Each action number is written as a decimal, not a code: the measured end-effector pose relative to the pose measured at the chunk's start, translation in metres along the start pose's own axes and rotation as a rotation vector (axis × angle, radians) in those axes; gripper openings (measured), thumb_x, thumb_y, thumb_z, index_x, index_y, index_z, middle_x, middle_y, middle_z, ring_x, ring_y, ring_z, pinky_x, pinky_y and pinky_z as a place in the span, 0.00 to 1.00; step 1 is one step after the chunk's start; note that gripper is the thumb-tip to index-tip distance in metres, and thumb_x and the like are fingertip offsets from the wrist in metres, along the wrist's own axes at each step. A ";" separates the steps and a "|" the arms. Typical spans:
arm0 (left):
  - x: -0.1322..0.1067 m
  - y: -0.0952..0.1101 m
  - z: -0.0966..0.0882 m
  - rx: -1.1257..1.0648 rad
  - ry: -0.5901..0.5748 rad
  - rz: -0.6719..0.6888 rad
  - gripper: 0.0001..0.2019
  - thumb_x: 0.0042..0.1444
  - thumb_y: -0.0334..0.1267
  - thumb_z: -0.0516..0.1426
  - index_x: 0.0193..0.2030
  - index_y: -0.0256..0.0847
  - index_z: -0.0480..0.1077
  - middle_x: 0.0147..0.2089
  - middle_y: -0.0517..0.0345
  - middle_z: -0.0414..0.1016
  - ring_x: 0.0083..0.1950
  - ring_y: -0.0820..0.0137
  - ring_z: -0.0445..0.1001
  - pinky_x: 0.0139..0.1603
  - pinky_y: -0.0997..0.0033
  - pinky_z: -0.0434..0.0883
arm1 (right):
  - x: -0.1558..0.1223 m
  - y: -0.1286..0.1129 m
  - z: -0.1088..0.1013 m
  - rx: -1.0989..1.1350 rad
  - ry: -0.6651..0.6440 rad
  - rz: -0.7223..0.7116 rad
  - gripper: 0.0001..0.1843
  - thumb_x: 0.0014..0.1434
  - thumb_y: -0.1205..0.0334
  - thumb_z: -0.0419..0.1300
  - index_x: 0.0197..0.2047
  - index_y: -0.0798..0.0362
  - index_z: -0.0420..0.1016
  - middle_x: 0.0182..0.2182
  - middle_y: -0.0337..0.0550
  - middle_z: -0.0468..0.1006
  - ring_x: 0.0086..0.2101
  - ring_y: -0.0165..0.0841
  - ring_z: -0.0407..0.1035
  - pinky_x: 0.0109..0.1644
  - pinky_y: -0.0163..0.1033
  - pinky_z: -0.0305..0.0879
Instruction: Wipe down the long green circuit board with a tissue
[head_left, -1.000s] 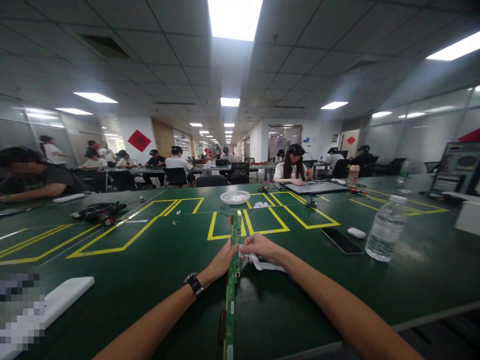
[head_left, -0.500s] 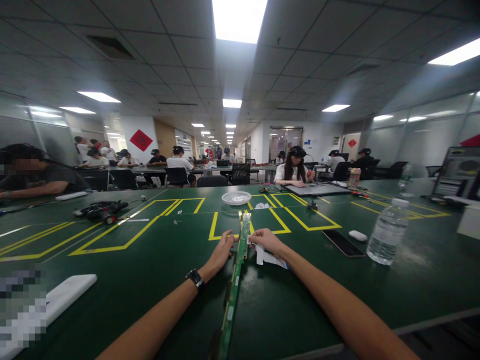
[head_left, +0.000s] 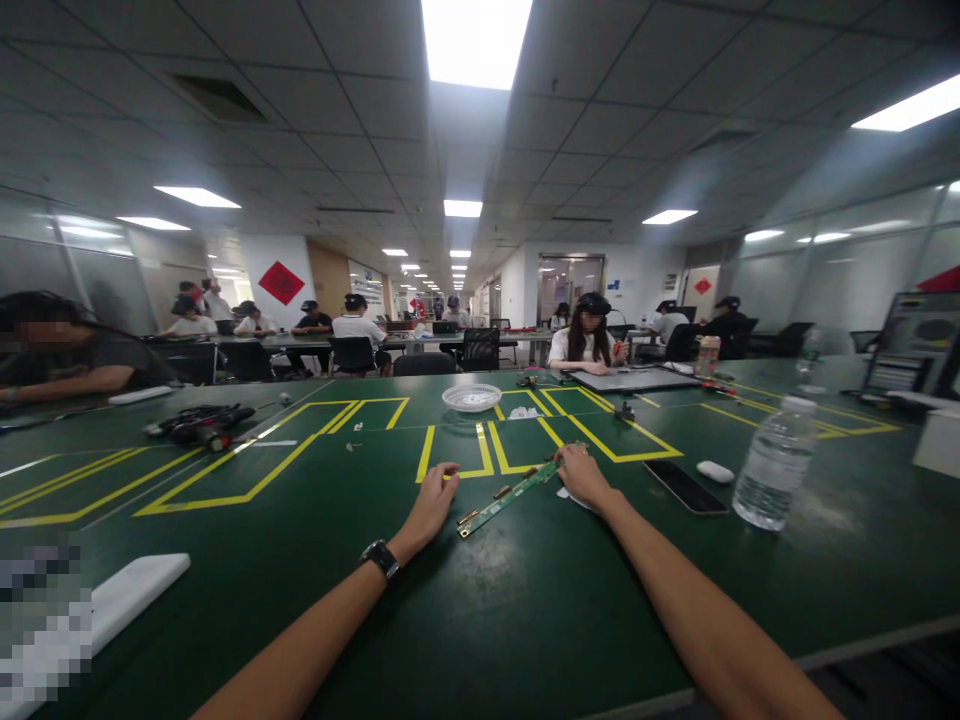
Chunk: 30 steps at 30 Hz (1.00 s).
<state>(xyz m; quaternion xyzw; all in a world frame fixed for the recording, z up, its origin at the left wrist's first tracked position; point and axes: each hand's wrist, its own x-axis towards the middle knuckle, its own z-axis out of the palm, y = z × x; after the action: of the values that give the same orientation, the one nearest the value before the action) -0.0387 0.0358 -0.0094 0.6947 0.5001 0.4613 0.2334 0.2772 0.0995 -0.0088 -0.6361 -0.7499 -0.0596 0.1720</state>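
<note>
My right hand [head_left: 583, 474] grips the far right end of a long, narrow green circuit board [head_left: 511, 499]. Brown-gold connectors line the board's left edge, and it slants from its near left end up to my fingers. A white strip [head_left: 564, 493], perhaps paper or flat cable, shows partly from under my right hand; the rest is hidden. To the left of the board, my left hand [head_left: 435, 502] is apart from it, with loosely bent fingers and nothing in them.
A white basket [head_left: 472, 399] stands farther back, near crumpled white scraps [head_left: 523, 413]. On the right are a phone [head_left: 684, 486], a small white case [head_left: 715, 471] and a water bottle [head_left: 776, 463]. Dark tools [head_left: 199, 425] lie left. A person [head_left: 589, 340] sits across the table.
The board has swung from pointing toward me to a slant across the table. My right hand moved right with its end; my left hand has come away from it, slightly left.
</note>
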 end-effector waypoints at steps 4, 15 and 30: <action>-0.002 0.001 -0.001 0.056 -0.038 0.027 0.17 0.61 0.46 0.46 0.48 0.39 0.66 0.49 0.50 0.67 0.49 0.66 0.67 0.54 0.64 0.64 | 0.001 -0.002 0.001 -0.019 -0.031 0.000 0.12 0.59 0.66 0.48 0.43 0.55 0.70 0.46 0.51 0.68 0.49 0.39 0.59 0.51 0.41 0.53; -0.002 0.000 0.000 0.070 -0.052 0.038 0.16 0.61 0.45 0.45 0.49 0.39 0.65 0.49 0.50 0.66 0.49 0.66 0.66 0.53 0.64 0.63 | 0.002 0.003 0.007 -0.049 -0.021 0.143 0.12 0.61 0.66 0.48 0.44 0.53 0.70 0.48 0.51 0.65 0.50 0.41 0.57 0.48 0.43 0.53; -0.003 -0.002 0.002 0.107 -0.055 0.120 0.16 0.61 0.45 0.46 0.48 0.38 0.66 0.48 0.50 0.67 0.48 0.65 0.66 0.54 0.63 0.63 | -0.003 0.022 -0.007 -0.071 0.026 0.404 0.16 0.63 0.66 0.44 0.42 0.49 0.72 0.46 0.50 0.66 0.49 0.41 0.58 0.48 0.45 0.53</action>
<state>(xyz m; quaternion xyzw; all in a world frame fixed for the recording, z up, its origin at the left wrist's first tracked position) -0.0376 0.0344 -0.0130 0.7473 0.4750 0.4277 0.1817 0.3003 0.0985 -0.0057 -0.7782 -0.6024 -0.0584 0.1677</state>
